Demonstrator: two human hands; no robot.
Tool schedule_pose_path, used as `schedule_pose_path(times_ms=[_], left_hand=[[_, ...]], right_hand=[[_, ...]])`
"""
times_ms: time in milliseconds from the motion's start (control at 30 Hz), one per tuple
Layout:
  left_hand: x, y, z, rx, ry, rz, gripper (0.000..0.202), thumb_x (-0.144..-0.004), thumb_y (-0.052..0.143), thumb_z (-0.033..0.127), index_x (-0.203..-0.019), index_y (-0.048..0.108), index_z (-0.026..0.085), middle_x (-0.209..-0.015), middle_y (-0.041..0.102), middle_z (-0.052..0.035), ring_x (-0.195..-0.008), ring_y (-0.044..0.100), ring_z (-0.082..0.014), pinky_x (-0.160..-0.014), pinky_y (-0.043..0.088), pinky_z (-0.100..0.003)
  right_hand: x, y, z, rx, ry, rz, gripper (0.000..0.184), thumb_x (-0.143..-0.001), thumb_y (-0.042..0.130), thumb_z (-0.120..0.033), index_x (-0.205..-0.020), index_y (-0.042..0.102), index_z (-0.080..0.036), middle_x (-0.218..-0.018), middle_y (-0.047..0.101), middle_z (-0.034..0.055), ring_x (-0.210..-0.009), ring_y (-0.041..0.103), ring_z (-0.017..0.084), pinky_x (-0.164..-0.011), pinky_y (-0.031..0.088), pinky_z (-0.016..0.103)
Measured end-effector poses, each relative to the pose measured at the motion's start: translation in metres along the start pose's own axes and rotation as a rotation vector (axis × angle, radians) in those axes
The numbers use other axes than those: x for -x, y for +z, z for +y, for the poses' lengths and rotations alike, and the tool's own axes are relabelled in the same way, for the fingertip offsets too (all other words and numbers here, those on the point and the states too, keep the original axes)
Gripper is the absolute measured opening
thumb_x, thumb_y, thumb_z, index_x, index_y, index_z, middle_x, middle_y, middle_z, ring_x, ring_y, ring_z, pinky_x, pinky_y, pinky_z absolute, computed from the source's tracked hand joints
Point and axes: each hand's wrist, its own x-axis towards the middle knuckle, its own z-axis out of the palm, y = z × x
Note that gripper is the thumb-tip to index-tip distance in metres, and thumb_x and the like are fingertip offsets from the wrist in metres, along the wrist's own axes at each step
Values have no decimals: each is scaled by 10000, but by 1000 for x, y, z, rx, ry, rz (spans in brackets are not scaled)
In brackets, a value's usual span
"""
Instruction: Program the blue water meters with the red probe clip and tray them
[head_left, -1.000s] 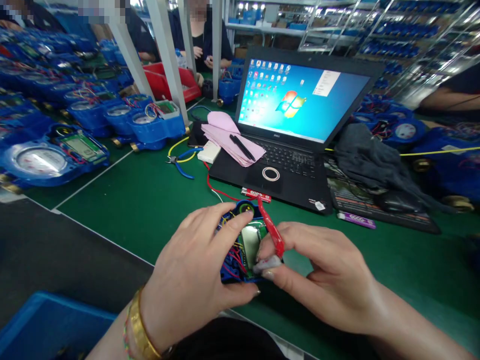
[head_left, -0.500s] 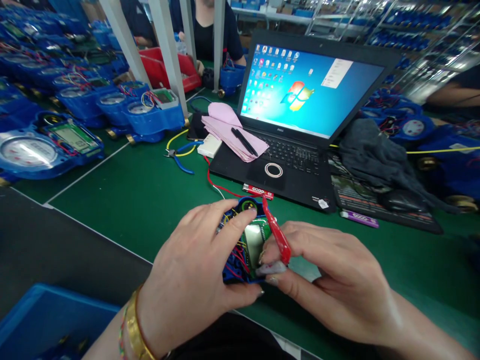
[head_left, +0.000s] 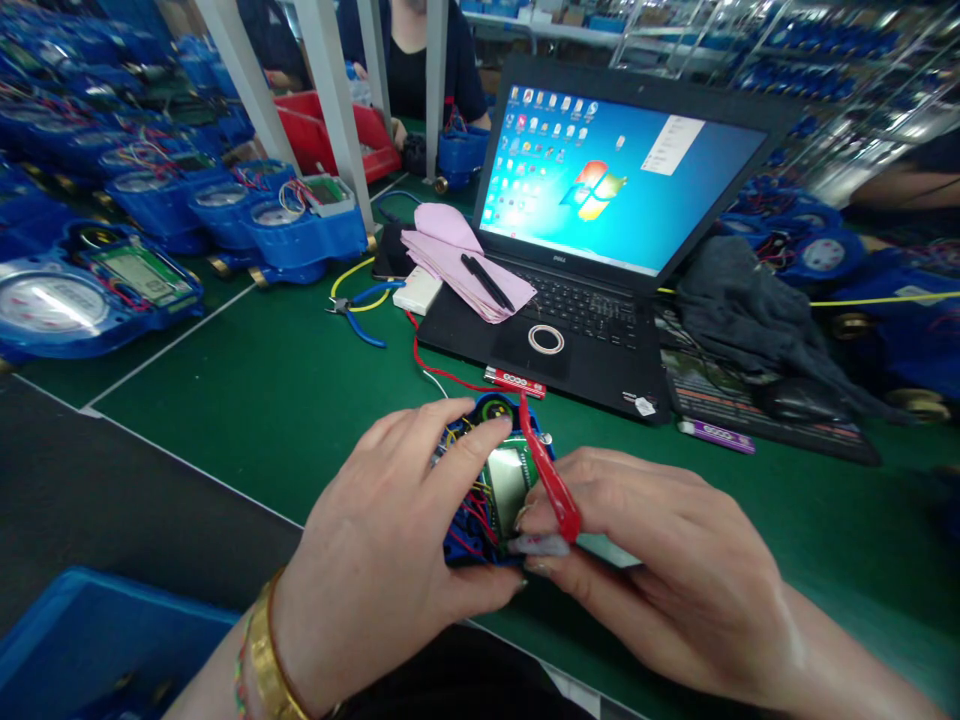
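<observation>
- Red lead (head_left: 551, 475) with a pale grey end piece (head_left: 538, 545): pinched between thumb and forefinger of the right hand (head_left: 667, 560), which enters from 4 o'clock.
- Left hand (head_left: 397, 510): grasping a blue housing (head_left: 480, 510) from 9 o'clock, thumb along the near edge, forefinger near the round black part (head_left: 495, 408) at the housing's 12 o'clock. Gold bangle (head_left: 274, 650) on the wrist.
- Housing: at the centre of the work, between both hands, over the green bench (head_left: 210, 410). Open face shows a display (head_left: 510, 478), with red and yellow wires at its 9 o'clock side. Grey end piece sits at the display's lower edge; actual contact cannot be confirmed.
- Directions below are taken from the housing.
- 12 o'clock: red marker (head_left: 514, 382) just beside the laptop's front edge.
- 1 o'clock: open laptop (head_left: 585, 180), lit, bearing pink sheets (head_left: 450, 260) and two dark pens (head_left: 487, 283).
- 2 o'clock: dark grey cloth (head_left: 742, 295).
- Near 3 o'clock: purple marker (head_left: 716, 437).
- Between 10 and 11 o'clock: blue-handled pliers (head_left: 352, 310).
- Between 9 and 10 o'clock: blue meter (head_left: 90, 295), well apart.
- 11 o'clock, far: red bin (head_left: 375, 145).
</observation>
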Motion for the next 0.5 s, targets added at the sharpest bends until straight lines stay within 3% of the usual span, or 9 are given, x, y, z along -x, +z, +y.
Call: schedule_pose_path(times_ms=[500], left_hand=[[1, 0, -1, 18, -9, -11, 690, -630, 690, 349, -1263, 442, 233, -1282, 482, -64, -1126, 473, -251, -953, 421, -430]], right_hand=[[-3, -1, 1, -28, 16, -2, 90, -862, 566, -111, -928, 554, -172, -757, 619, 31, -702, 589, 154, -637, 458, 278]])
